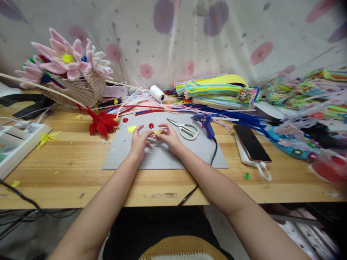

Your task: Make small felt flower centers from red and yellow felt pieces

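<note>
Over the grey cutting mat (165, 159), my left hand (139, 142) and my right hand (169, 137) meet at the fingertips. Both pinch a small yellow strip (157, 132), perhaps felt or paper. Just beyond the fingertips is a red round piece (151, 126) with a short pale stem running toward my fingers; whether it is held or lies on the mat, I cannot tell. A yellow square (132, 129) and another small red piece (125, 120) lie left of my left hand. Scissors with pale handles (187, 130) rest right of my right hand.
A blue glue gun (206, 124) with a black cord lies at the mat's right. Beyond it are a phone (252, 142) and bundled pipe cleaners (217, 92). A white thread spool (157, 93), a red flower (101, 122) and a pink flower basket (81, 86) stand behind and left.
</note>
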`<state>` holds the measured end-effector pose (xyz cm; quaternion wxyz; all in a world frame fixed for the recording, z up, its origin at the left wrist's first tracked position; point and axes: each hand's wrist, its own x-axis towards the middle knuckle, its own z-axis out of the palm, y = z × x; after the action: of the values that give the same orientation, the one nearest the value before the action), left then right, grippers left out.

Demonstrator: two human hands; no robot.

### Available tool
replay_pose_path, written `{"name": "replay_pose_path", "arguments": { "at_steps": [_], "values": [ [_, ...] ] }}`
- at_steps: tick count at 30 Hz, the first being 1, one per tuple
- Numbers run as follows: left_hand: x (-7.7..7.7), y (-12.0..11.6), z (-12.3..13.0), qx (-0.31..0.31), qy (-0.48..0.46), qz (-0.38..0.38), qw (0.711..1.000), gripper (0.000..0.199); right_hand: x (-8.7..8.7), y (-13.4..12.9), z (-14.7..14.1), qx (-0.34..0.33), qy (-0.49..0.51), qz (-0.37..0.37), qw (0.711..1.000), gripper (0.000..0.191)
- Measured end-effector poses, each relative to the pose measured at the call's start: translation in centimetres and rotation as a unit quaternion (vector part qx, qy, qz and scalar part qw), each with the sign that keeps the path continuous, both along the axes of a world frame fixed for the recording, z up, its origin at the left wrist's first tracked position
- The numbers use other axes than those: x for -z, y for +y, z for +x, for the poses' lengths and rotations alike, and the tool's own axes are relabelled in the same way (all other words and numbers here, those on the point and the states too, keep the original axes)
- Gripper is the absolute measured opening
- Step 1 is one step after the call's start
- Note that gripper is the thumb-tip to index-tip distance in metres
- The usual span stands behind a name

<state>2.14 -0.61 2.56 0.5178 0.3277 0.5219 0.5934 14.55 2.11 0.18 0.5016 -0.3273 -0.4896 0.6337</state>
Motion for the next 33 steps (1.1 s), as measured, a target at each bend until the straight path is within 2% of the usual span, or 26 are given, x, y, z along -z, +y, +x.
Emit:
{"name": "replay_pose_path", "arguments": {
  "at_steps": [7, 15, 23, 29, 33],
  "values": [
    [0.16, 0.07, -0.12, -0.003, 0.000, 0.001, 1.000, 0.069, -0.14, -0.15, 0.23, -0.049, -0.033, 0.003, 0.998, 0.046],
    [0.37, 0.48, -0.25, -0.025, 0.011, 0.013, 1.000, 0.073, -0.07, 0.27, 0.18, 0.001, -0.034, 0.042, 0.999, 0.045],
    [0.30, 0.44, 0.10, -0.002, 0.000, 0.005, 1.000, 0.071, 0.59, 0.58, -0.11, 0.045, -0.054, 0.065, 0.995, 0.037],
    [0.31, 0.44, -0.08, -0.002, 0.025, 0.013, 1.000, 0.077, 0.38, 0.33, 0.04, 0.043, -0.073, 0.074, 0.994, 0.038],
    [0.33, 0.46, -0.27, 0.009, 0.042, 0.010, 0.999, 0.083, 0.35, 0.33, 0.26, 0.077, -0.107, 0.093, 0.987, 0.034]
  ]
}}
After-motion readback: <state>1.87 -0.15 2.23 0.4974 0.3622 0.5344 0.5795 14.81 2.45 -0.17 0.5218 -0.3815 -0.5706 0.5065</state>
